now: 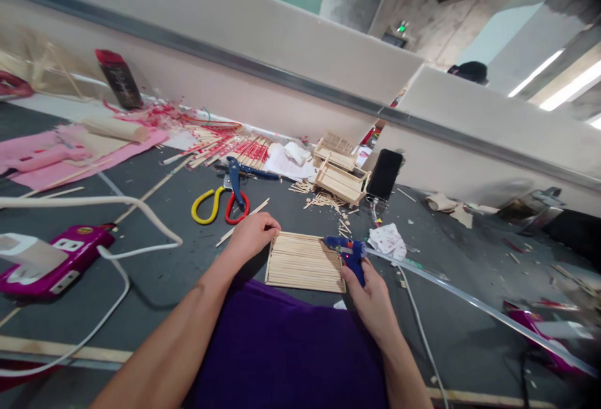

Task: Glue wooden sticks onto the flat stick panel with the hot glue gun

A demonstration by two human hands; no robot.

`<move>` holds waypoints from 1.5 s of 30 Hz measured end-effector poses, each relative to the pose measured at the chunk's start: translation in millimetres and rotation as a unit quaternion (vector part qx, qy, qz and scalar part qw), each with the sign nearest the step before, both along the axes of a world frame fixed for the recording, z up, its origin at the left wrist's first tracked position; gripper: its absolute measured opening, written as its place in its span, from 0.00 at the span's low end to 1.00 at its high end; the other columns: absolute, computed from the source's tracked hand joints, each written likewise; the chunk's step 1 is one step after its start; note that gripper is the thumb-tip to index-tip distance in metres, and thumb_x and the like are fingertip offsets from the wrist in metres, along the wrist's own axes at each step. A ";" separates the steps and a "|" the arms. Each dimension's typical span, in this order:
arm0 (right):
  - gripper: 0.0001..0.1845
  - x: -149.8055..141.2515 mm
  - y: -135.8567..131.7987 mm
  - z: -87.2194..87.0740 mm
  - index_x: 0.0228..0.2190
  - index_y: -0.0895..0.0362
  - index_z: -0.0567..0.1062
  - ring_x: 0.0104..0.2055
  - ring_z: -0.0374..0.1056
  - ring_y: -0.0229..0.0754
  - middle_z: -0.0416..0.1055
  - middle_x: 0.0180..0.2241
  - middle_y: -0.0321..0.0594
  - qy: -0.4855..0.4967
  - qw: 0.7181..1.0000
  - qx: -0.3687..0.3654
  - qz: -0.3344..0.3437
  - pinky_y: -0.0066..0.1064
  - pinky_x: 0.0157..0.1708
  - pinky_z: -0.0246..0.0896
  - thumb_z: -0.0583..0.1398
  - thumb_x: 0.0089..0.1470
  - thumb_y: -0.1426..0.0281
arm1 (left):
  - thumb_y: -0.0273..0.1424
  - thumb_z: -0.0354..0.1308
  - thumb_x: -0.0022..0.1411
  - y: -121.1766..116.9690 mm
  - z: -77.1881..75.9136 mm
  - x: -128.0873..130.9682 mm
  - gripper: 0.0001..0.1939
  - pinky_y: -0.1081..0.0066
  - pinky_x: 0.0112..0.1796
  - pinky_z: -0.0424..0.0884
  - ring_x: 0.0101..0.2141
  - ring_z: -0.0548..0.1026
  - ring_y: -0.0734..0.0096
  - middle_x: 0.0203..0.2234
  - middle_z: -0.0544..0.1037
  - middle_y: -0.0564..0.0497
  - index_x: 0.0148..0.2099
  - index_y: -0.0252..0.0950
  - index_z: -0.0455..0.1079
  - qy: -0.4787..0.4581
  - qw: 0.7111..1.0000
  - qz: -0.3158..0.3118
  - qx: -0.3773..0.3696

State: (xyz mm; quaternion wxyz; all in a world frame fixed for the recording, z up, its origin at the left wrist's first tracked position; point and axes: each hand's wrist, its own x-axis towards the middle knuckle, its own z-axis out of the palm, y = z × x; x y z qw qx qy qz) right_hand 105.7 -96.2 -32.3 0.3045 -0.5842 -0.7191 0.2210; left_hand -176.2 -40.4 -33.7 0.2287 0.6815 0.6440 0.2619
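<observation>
A flat panel of thin wooden sticks (305, 263), laid side by side with a raised edge strip, lies on the dark table in front of me. My left hand (253, 233) pinches its far left corner between thumb and fingers. In my right hand (372, 290) is a blue hot glue gun (346, 247), its nozzle pointing left over the panel's far right corner. A long clear glue stick (469, 305) sticks out of the gun's rear, and a small red light glows on its body. Scissors with yellow and red handles (220, 204) lie beyond my left hand.
Small stick-built furniture pieces (342, 180) stand near the partition, beside a phone (385, 174). Crumpled tissue (387, 241) lies right of the gun. Blue-handled pliers (237, 180) touch the scissors. A purple power strip (61, 258) with white cables sits left; stick bundles (248, 149) lie behind.
</observation>
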 end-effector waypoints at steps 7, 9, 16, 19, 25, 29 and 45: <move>0.17 -7.6 0.7 2.2 0.46 0.55 0.71 0.47 0.70 0.49 0.73 0.46 0.44 0.001 1.000 0.012 0.017 0.38 0.46 0.64 0.53 0.59 0.60 | 0.27 0.54 0.53 -0.2 -0.7 0.3 0.09 0.74 0.35 0.65 0.34 0.74 0.69 0.32 0.78 0.53 0.31 0.39 0.77 0.000 1.000 -0.001 0.001; 0.18 -9.5 0.5 2.6 0.47 0.54 0.70 0.49 0.68 0.49 0.72 0.47 0.45 0.002 1.000 0.013 0.022 0.39 0.47 0.63 0.53 0.59 0.61 | 0.26 0.54 0.53 -0.3 -0.5 0.5 0.09 0.74 0.35 0.65 0.34 0.74 0.70 0.32 0.78 0.53 0.31 0.39 0.77 0.001 1.000 -0.003 0.004; 0.18 -16.9 -0.5 4.6 0.49 0.55 0.70 0.47 0.70 0.49 0.73 0.46 0.45 -0.001 0.999 0.011 0.035 0.38 0.45 0.65 0.52 0.60 0.62 | 0.26 0.54 0.53 -1.0 0.3 1.6 0.09 0.74 0.34 0.65 0.34 0.74 0.69 0.32 0.78 0.53 0.31 0.39 0.77 0.007 1.000 0.000 0.002; 0.19 -20.7 -0.4 5.1 0.50 0.56 0.69 0.48 0.69 0.49 0.73 0.46 0.45 -0.002 0.999 0.013 0.041 0.38 0.46 0.64 0.53 0.60 0.62 | 0.27 0.54 0.53 -1.8 0.9 2.0 0.09 0.73 0.33 0.65 0.35 0.74 0.69 0.33 0.78 0.53 0.31 0.39 0.77 0.008 1.000 0.004 0.003; 0.19 -26.9 -0.8 6.3 0.50 0.54 0.69 0.49 0.69 0.48 0.72 0.46 0.44 -0.001 0.998 0.014 0.057 0.38 0.48 0.64 0.52 0.60 0.62 | 0.26 0.54 0.52 -1.7 1.0 2.1 0.10 0.74 0.33 0.65 0.34 0.74 0.69 0.32 0.79 0.53 0.31 0.39 0.77 0.011 1.000 0.006 0.000; 0.20 -29.7 -0.7 7.3 0.52 0.54 0.68 0.53 0.67 0.48 0.70 0.50 0.45 0.004 0.998 0.015 0.065 0.38 0.50 0.62 0.52 0.60 0.63 | 0.26 0.55 0.52 -1.5 1.1 2.1 0.09 0.73 0.33 0.65 0.35 0.74 0.68 0.33 0.79 0.53 0.31 0.39 0.77 0.012 1.000 0.003 0.001; 0.23 -44.6 0.7 -0.8 0.54 0.58 0.68 0.58 0.61 0.52 0.67 0.54 0.49 -0.009 0.997 0.011 0.079 0.46 0.55 0.57 0.53 0.59 0.63 | 0.27 0.55 0.54 -3.1 1.7 2.9 0.10 0.73 0.32 0.64 0.35 0.74 0.68 0.33 0.79 0.53 0.32 0.41 0.78 0.027 1.000 0.004 0.004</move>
